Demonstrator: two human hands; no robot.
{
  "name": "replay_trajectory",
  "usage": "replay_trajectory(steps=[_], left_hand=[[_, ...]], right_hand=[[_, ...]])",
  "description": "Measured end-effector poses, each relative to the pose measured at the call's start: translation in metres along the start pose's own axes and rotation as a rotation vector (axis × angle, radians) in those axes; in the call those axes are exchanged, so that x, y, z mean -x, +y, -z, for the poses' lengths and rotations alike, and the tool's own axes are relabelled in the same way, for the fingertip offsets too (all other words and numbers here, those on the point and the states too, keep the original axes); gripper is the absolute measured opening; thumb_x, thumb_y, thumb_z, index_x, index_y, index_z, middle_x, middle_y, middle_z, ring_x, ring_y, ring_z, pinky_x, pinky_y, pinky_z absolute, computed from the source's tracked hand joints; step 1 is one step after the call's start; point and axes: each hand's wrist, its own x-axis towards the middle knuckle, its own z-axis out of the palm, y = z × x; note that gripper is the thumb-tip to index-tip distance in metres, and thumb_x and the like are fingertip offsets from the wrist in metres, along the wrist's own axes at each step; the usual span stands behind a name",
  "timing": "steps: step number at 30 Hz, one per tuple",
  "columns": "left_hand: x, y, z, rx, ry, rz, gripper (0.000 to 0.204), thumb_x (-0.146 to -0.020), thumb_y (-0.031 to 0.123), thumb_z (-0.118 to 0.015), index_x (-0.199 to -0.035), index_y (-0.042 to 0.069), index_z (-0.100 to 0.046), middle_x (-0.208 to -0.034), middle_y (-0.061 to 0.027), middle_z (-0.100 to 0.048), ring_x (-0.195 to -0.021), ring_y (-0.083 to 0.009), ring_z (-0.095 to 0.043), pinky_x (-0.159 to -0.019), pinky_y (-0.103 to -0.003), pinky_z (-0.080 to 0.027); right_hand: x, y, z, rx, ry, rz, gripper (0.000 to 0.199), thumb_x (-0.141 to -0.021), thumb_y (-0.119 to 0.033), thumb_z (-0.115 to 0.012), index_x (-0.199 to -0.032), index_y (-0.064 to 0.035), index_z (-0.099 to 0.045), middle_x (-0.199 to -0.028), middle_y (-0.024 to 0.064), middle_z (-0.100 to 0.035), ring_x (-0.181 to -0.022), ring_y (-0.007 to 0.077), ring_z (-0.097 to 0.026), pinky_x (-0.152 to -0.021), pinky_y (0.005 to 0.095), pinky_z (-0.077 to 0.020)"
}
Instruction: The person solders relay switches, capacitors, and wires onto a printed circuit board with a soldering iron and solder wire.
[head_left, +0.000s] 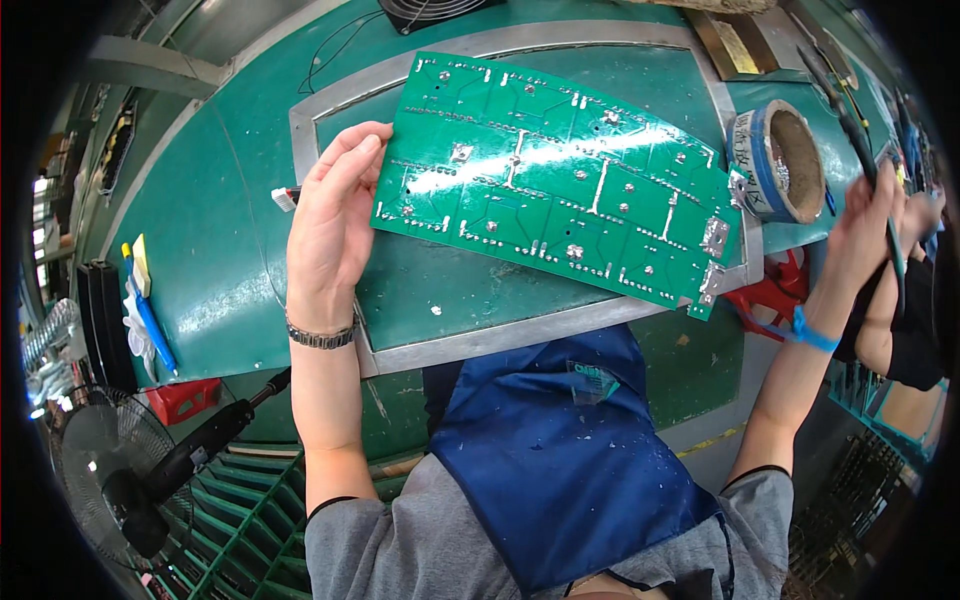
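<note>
board: I've got the green circuit board (560,175) solder side up, tilted over the middle of the bench, above the metal frame (520,335) on the green bench top (220,270).
left hand (330,215): fingers together, clamped on the board's left edge.
right hand (865,225): out past the bench's right edge, closed on a dark slim tool (880,180).
progress: joints look shiny and soldered already; my guess is checking or touch-up is what's left.
bench: blue tape roll (780,165) near the right edge, blue pen (150,320) by the left edge.
room: workshop, fan (110,470) low at the left, another person's arm (900,330) at the right.
</note>
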Motion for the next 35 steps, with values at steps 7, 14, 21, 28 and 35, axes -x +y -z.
replay_trajectory(steps=[7, 14, 21, 28, 35], left_hand=[[-0.001, -0.001, -0.003, 0.021, -0.033, 0.002, 0.025, -0.094, 0.017, -0.06, -0.112, 0.001, -0.062, -0.098, -0.0015, -0.063, -0.085, -0.0077, -0.055, -0.078, -0.023, -0.045], [0.007, 0.0, 0.011, 0.0, 0.04, -0.016, 0.023, -0.095, 0.014, -0.056, -0.112, -0.002, -0.061, -0.099, 0.0001, -0.059, -0.084, -0.0067, -0.049, -0.079, -0.022, -0.041], [-0.003, -0.001, -0.002, 0.004, -0.027, -0.011, 0.024, -0.095, 0.016, -0.058, -0.112, -0.001, -0.061, -0.1, -0.002, -0.062, -0.087, -0.0086, -0.054, -0.081, -0.022, -0.044], [0.0, -0.001, 0.004, 0.009, -0.008, -0.005, 0.023, -0.093, 0.018, -0.062, -0.108, 0.001, -0.064, -0.099, -0.0006, -0.062, -0.09, -0.0072, -0.054, -0.082, -0.022, -0.043], [-0.001, 0.002, 0.003, -0.008, -0.093, -0.011, 0.029, -0.094, 0.018, -0.061, -0.115, -0.001, -0.061, -0.106, -0.003, -0.063, -0.094, -0.0072, -0.055, -0.084, -0.022, -0.044]], right_hand=[[-0.07, 0.042, 0.007, -0.772, -0.173, -0.564, 0.057, -0.096, -0.018, -0.054, -0.136, 0.0148, -0.03, -0.133, 0.031, -0.042, -0.117, 0.0334, -0.05, -0.095, 0.0368, -0.0474], [-0.087, 0.085, -0.005, -0.936, -0.087, -0.727, 0.055, -0.097, -0.022, -0.041, -0.13, 0.0204, -0.028, -0.133, 0.0359, -0.043, -0.107, 0.0385, -0.055, -0.094, 0.0451, -0.0482], [-0.114, 0.081, 0.018, -0.732, 0.063, -0.719, 0.048, -0.093, -0.01, -0.048, -0.126, 0.0208, -0.032, -0.128, 0.0342, -0.048, -0.099, 0.0344, -0.057, -0.087, 0.0402, -0.0528], [-0.115, 0.083, 0.015, -1.235, 0.007, -1.097, 0.051, -0.094, 0.002, -0.047, -0.138, 0.0105, -0.024, -0.144, 0.0315, -0.029, -0.109, 0.0333, -0.052, -0.088, 0.0367, -0.0559], [-0.07, 0.029, -0.007, -1.462, -0.032, -1.122, 0.066, -0.095, -0.004, -0.048, -0.15, -0.0021, -0.011, -0.152, 0.0306, -0.014, -0.124, 0.0362, -0.047, -0.093, 0.0413, -0.0552]])
